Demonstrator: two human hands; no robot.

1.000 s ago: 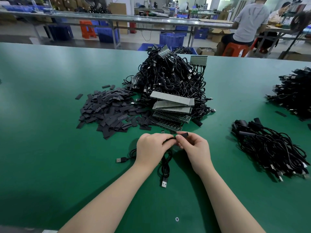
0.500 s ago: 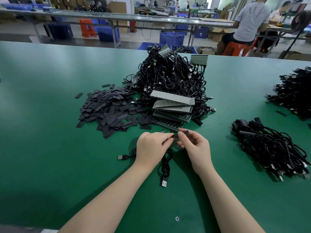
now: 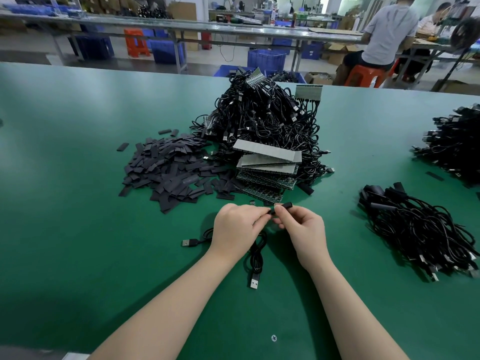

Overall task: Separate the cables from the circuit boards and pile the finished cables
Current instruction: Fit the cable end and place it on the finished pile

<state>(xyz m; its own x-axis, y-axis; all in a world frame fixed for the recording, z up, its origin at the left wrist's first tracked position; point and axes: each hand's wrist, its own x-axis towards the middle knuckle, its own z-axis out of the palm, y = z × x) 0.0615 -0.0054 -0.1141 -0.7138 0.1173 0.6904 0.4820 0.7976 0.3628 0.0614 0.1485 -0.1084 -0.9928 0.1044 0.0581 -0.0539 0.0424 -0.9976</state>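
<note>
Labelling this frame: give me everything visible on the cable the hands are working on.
The cable is thin, black and rubbery-looking, lying in loose loops on the green table below the hands. Its far end carries a short black sleeve-like piece, pinched between the left hand and right hand. A silver USB plug lies flat, pointing toward the camera. A second USB plug lies left of the left hand; whether it belongs to the same cable cannot be told.
</note>
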